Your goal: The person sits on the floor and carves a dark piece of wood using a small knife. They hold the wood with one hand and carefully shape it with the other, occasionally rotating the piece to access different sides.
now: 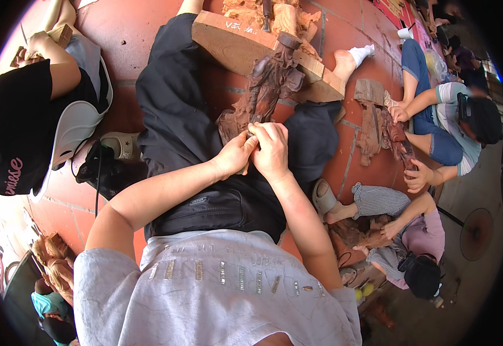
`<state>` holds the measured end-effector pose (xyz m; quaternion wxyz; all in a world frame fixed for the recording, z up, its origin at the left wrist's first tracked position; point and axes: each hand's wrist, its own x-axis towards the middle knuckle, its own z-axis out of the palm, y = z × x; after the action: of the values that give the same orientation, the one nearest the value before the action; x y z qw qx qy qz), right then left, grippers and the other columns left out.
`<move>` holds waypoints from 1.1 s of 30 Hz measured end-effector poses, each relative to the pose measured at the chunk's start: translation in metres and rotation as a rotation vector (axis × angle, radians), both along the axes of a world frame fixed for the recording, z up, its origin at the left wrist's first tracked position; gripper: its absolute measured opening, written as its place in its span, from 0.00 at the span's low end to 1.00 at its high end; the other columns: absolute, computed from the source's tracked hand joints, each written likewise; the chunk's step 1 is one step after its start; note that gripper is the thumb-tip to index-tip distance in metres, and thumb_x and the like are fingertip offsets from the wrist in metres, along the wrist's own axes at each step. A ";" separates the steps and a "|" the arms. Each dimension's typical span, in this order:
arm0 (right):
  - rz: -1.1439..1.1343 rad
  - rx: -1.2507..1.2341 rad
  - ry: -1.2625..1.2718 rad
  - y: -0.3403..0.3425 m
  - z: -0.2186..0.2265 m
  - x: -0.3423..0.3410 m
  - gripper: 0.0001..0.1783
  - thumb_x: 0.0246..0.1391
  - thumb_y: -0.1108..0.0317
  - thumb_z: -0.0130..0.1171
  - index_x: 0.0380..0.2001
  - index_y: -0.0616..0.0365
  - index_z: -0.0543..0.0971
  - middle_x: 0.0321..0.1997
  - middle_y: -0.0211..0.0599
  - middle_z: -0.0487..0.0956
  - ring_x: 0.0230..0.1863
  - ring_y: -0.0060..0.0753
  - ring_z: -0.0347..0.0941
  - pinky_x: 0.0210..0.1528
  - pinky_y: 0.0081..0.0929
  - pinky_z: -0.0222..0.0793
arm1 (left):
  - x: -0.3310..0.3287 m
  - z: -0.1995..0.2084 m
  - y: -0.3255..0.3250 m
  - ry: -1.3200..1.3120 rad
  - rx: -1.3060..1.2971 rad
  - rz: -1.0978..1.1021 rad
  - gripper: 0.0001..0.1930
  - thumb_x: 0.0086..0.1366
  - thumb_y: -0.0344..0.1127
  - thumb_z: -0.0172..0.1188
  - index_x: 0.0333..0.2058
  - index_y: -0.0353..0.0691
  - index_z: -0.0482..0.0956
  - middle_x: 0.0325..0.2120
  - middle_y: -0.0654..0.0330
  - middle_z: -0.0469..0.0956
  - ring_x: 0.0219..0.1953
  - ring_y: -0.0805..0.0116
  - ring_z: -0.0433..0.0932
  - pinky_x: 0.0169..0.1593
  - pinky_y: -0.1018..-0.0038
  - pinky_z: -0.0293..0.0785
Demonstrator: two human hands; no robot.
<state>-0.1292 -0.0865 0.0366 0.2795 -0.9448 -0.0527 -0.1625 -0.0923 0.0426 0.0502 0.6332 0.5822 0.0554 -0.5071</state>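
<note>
A dark reddish-brown carved wooden statue (267, 83) lies between my knees. Its far end rests against a pale wooden block. My left hand (231, 155) is closed at the statue's near end, with the fingers curled underneath. Pressed against it, my right hand (271, 150) is also closed, its thumb and fingertips meeting the left thumb on the wood. Whatever small thing is pinched between the fingertips is hidden by them.
Beyond my knees stands the pale block (251, 43) with a light carving and an upright tool (267, 16) on it. A person in a black cap (15, 127) sits at left. Two more people handle dark carvings (398, 138) at right. The floor is red tile (113, 34).
</note>
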 end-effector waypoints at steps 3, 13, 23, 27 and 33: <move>0.016 -0.035 -0.005 -0.012 0.022 0.016 0.16 0.40 0.76 0.60 0.37 0.55 0.80 0.36 0.32 0.77 0.42 0.38 0.73 0.55 0.43 0.59 | 0.013 0.015 -0.008 -0.052 -0.037 0.017 0.16 0.75 0.45 0.40 0.48 0.38 0.68 0.19 0.64 0.69 0.10 0.77 0.63 0.12 0.80 0.58; 0.005 0.005 -0.037 -0.018 0.025 0.017 0.16 0.39 0.77 0.61 0.36 0.53 0.81 0.37 0.32 0.79 0.43 0.37 0.73 0.56 0.41 0.61 | 0.010 0.014 -0.016 -0.025 -0.087 0.065 0.16 0.75 0.45 0.41 0.49 0.39 0.65 0.16 0.63 0.68 0.09 0.76 0.65 0.11 0.79 0.60; 0.028 0.037 -0.066 -0.025 0.012 0.008 0.17 0.36 0.77 0.62 0.34 0.52 0.82 0.36 0.29 0.80 0.43 0.37 0.73 0.56 0.44 0.62 | 0.007 0.012 -0.019 -0.022 -0.068 -0.021 0.17 0.74 0.42 0.40 0.49 0.33 0.63 0.17 0.62 0.71 0.08 0.75 0.67 0.09 0.80 0.62; -0.016 0.073 -0.105 -0.025 -0.004 0.010 0.15 0.37 0.76 0.62 0.34 0.51 0.82 0.37 0.29 0.80 0.42 0.38 0.73 0.54 0.41 0.65 | 0.006 -0.008 -0.026 -0.101 -0.006 -0.048 0.17 0.74 0.42 0.40 0.48 0.32 0.61 0.16 0.60 0.73 0.10 0.72 0.72 0.09 0.80 0.64; 0.034 0.052 -0.067 -0.028 0.010 0.007 0.15 0.35 0.76 0.62 0.33 0.51 0.82 0.36 0.28 0.80 0.42 0.37 0.72 0.54 0.40 0.64 | 0.011 0.019 -0.022 -0.008 -0.041 -0.057 0.17 0.74 0.42 0.41 0.48 0.31 0.62 0.16 0.61 0.72 0.09 0.73 0.70 0.10 0.80 0.64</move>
<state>-0.1226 -0.1148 0.0462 0.3050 -0.9302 -0.0737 -0.1906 -0.0815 0.0206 0.0688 0.6306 0.5724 0.0260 -0.5235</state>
